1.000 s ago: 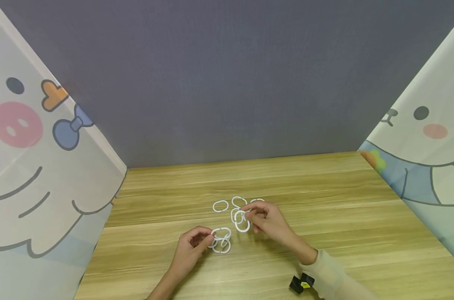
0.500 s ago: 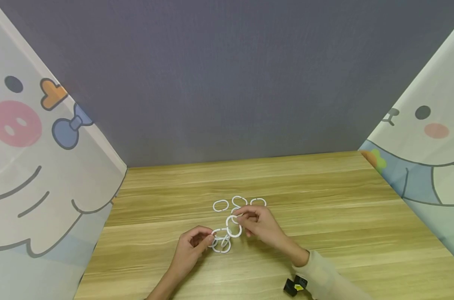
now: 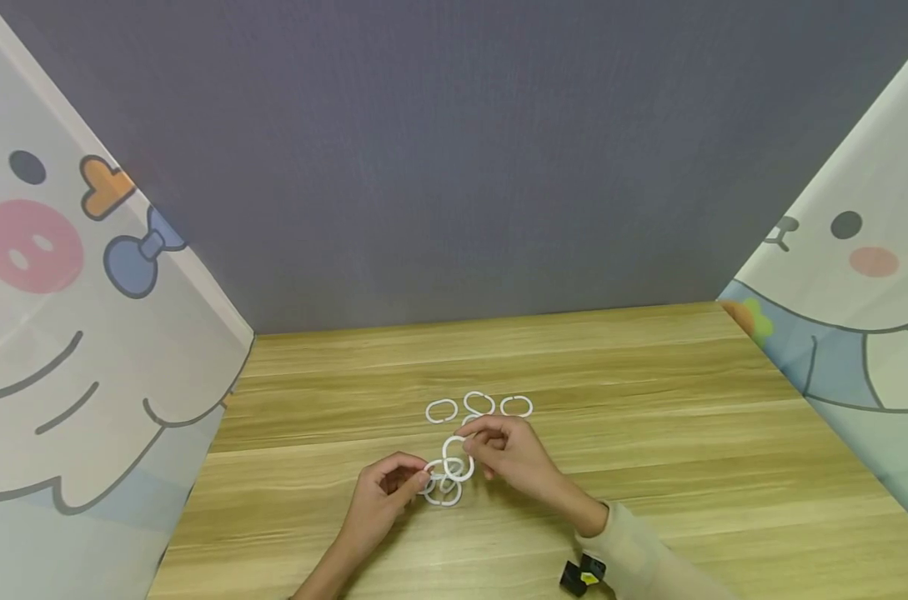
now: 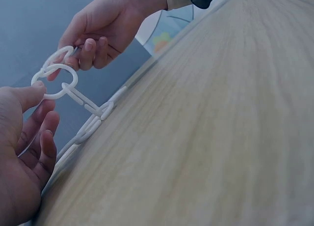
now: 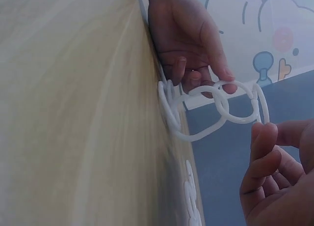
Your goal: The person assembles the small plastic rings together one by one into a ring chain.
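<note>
My left hand (image 3: 378, 496) pinches a white oval plastic chain link (image 4: 75, 77) between thumb and fingers. From it hangs a short chain of joined links (image 5: 184, 136), its lower part down at the tabletop. My right hand (image 3: 514, 454) pinches another white link (image 5: 265, 105) by its edge, just to the right of the left hand. In the right wrist view this link stands on edge and crosses the rim of the left hand's link. A gap shows in the side of several links. The right fingers hide part of a loose link behind them.
Beyond the hands lie loose white links: one on the left (image 3: 427, 412), one in the middle (image 3: 478, 392) and one on the right (image 3: 532, 406). The wood-grain table (image 3: 333, 375) ends at a grey panel (image 3: 454, 167), with cartoon-printed walls (image 3: 63, 350) at both sides.
My right hand has carried its link left and slightly toward me, so it now overlaps the left hand's link. The left hand has stayed in place. The right loose link shows fully.
</note>
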The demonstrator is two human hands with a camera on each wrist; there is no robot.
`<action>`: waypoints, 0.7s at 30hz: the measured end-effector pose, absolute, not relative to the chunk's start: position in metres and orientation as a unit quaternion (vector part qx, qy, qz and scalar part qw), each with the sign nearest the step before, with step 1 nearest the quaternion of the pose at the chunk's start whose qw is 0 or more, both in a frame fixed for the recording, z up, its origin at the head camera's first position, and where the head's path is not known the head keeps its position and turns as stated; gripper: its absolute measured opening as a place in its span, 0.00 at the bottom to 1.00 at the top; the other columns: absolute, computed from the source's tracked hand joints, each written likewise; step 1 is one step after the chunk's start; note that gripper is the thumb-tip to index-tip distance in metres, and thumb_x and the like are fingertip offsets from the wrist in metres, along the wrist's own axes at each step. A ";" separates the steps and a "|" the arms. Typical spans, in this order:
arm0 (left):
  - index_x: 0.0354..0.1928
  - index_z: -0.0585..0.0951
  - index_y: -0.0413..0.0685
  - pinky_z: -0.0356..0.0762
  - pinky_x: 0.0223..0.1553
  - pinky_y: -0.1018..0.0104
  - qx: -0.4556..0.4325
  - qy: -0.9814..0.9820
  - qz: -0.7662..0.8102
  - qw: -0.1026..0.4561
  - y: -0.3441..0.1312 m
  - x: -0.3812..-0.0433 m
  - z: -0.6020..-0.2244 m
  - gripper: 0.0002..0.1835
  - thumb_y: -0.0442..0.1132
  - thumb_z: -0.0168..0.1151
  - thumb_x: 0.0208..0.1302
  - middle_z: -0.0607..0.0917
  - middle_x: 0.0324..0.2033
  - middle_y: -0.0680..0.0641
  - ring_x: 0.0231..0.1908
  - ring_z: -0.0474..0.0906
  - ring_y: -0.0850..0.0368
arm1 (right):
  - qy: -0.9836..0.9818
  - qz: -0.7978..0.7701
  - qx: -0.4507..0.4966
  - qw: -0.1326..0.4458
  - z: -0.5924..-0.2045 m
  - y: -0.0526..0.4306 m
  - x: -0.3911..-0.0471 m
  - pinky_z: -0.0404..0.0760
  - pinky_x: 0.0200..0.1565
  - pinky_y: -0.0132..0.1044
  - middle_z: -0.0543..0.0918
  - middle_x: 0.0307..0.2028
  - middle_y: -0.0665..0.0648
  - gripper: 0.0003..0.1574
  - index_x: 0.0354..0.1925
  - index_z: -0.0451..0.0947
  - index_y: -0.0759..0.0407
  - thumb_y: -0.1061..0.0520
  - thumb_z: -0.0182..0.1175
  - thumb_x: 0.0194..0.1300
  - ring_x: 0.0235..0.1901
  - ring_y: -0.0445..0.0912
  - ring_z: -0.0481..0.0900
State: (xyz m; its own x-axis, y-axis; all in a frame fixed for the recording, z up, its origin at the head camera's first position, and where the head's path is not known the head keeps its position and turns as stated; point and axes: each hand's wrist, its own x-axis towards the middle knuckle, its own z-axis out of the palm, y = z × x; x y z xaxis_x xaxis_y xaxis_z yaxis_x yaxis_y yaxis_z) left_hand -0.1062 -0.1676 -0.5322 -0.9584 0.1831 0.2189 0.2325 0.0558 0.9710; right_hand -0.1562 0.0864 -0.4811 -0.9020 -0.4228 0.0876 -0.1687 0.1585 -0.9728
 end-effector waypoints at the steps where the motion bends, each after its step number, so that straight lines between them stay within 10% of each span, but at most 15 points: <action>1: 0.47 0.89 0.35 0.83 0.30 0.68 -0.144 -0.727 -0.671 0.018 -0.168 -0.106 -0.532 0.04 0.27 0.69 0.75 0.91 0.37 0.51 0.32 0.82 0.62 | 0.755 -0.617 -0.195 0.102 -0.482 0.086 -0.156 0.74 0.22 0.25 0.88 0.32 0.64 0.12 0.53 0.88 0.69 0.65 0.69 0.75 0.20 0.36 0.76; 21: 0.46 0.89 0.36 0.81 0.28 0.69 -0.160 -0.720 -0.675 0.030 -0.167 -0.107 -0.535 0.04 0.25 0.70 0.73 0.90 0.38 0.57 0.30 0.80 0.66 | 0.772 -0.600 -0.189 0.089 -0.489 0.087 -0.156 0.72 0.22 0.25 0.87 0.29 0.64 0.11 0.52 0.90 0.68 0.66 0.71 0.73 0.19 0.36 0.74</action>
State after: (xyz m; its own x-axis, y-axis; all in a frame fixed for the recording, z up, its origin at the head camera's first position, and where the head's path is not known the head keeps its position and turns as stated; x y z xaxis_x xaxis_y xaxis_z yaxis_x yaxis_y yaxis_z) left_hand -0.1074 -0.1669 -0.5350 -0.9471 0.1892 0.2591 0.2708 0.0384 0.9619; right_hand -0.1558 0.0874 -0.4890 -0.9124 -0.3994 0.0896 -0.1858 0.2089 -0.9601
